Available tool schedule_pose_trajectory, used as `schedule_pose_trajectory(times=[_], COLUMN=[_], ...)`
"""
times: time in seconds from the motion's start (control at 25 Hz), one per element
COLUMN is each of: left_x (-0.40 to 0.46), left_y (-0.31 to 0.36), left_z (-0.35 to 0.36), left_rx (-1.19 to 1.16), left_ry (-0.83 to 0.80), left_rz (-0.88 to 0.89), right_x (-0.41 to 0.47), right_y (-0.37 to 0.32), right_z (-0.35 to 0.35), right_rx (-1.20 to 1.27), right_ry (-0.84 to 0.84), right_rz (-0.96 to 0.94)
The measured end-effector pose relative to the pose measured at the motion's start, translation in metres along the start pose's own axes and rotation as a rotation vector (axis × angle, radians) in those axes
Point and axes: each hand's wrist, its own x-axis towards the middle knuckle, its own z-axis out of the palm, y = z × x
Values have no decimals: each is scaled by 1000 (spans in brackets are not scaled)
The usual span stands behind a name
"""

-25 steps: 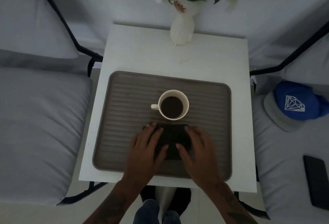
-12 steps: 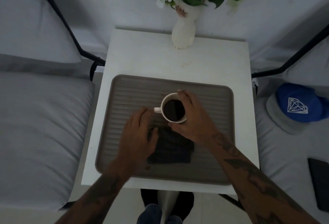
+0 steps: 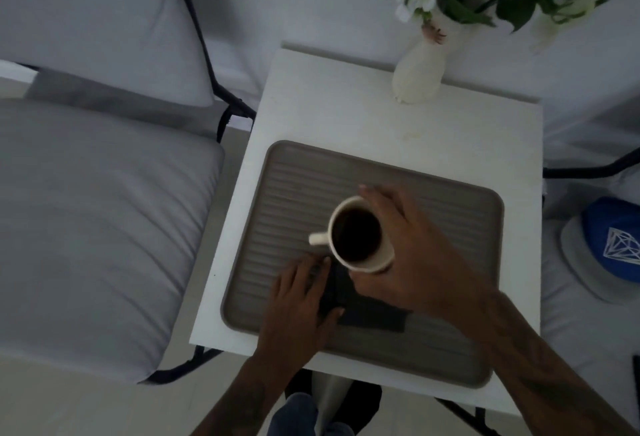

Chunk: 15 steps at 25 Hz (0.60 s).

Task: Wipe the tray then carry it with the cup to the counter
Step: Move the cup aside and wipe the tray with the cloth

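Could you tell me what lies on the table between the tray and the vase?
Nothing: in the head view that stretch of the table between the tray and the vase is bare, apart from a faint stain.

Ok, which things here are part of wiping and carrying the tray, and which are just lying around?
Part of the job:
tray
cup, held by the right hand
dark cloth, under the left hand

Just lying about:
vase of flowers
blue cap
grey cushions

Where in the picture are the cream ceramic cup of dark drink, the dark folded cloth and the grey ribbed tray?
Cream ceramic cup [image 3: 318,238], head view: its handle.
Dark folded cloth [image 3: 377,317], head view: flat right part.
Grey ribbed tray [image 3: 304,172], head view: bare ribbed floor.
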Motion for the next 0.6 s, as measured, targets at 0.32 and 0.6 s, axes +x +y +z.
schedule_pose_trajectory(times=[0.32,0.6], left_x=[3,7], left_y=[-5,0], left_z=[7,6], left_rx=[200,167], left_ry=[96,37], left_rz=[117,94], right_x=[-63,-80], right_y=[28,13], right_z=[41,67], right_rx=[-135,-3], right_ry=[-100,80], right_rz=[10,217])
